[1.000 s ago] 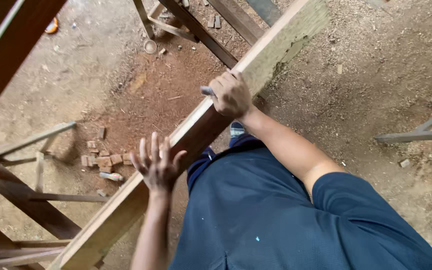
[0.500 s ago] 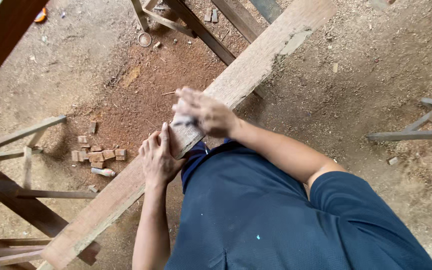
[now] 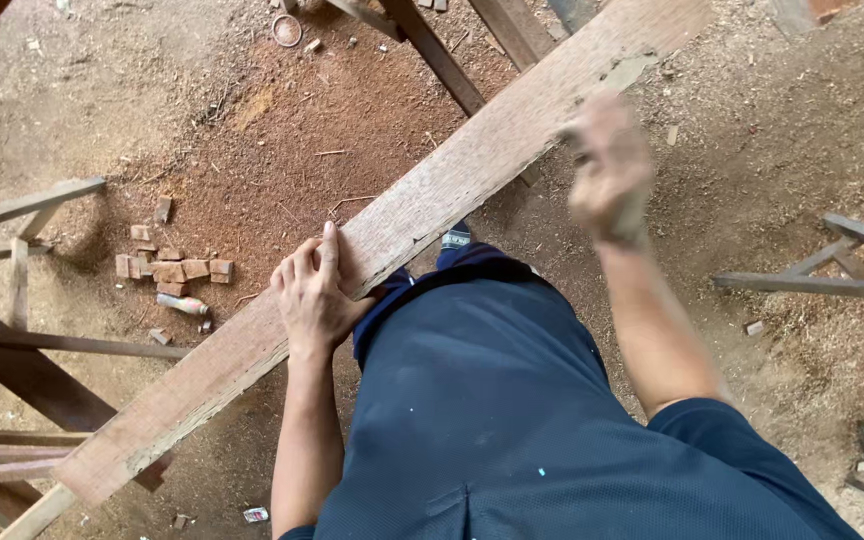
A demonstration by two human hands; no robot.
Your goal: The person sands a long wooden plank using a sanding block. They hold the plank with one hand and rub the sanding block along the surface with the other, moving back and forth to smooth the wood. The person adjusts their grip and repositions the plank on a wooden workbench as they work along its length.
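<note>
A long rough wooden plank point(image 3: 452, 190) runs diagonally from lower left to upper right, in front of my body. My left hand point(image 3: 314, 295) lies on its near edge, fingers together on the top face, pressing it down. Motion blurs my right hand point(image 3: 607, 170), which hovers at the plank's near edge further up to the right. Its fingers are curled around a small grey piece whose tip shows at the hand's upper left. What the piece is cannot be made out.
Sawdust covers the dirt floor. Small wood offcuts point(image 3: 177, 268) lie left of the plank. Wooden frames point(image 3: 22, 215) stand at the left, thin bars point(image 3: 832, 285) at the right, and more beams point(image 3: 442, 55) cross beyond the plank.
My right hand slid down the plank toward my left hand, then swept back up to the right. My left hand went from spread fingers to lying pressed on the plank.
</note>
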